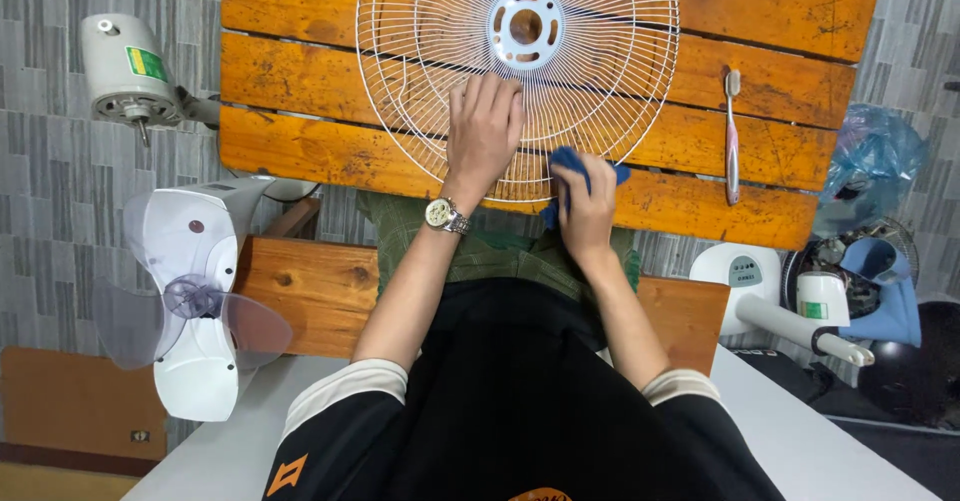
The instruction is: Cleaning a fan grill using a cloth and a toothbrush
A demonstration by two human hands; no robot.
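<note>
Orange-stained wooden planks make up the surface (300, 81), which fills the far part of the view. On it lies a white wire fan guard (600, 71), flat, with its round plastic hub toward the far side and its near rim close to the near edge of the surface. To the left, off the surface, stands a white fan body with clear blades (190, 301), and beyond it a white fan motor (128, 71). To the right, more fan parts (800, 306) lie beside a blue plastic bag (880, 156).

The left hand (485, 131), with a metal wristwatch (444, 215) on its wrist, rests palm down and fingers spread on the near part of the guard, its grip released, pressing the wires flat. The right hand (585, 206) is just right of it at the guard's near rim, its grip clenched around a blue cloth (572, 161) that touches the wires. A pink and white toothbrush (732, 141) lies on the surface well right of the guard, pointing far to near.
</note>
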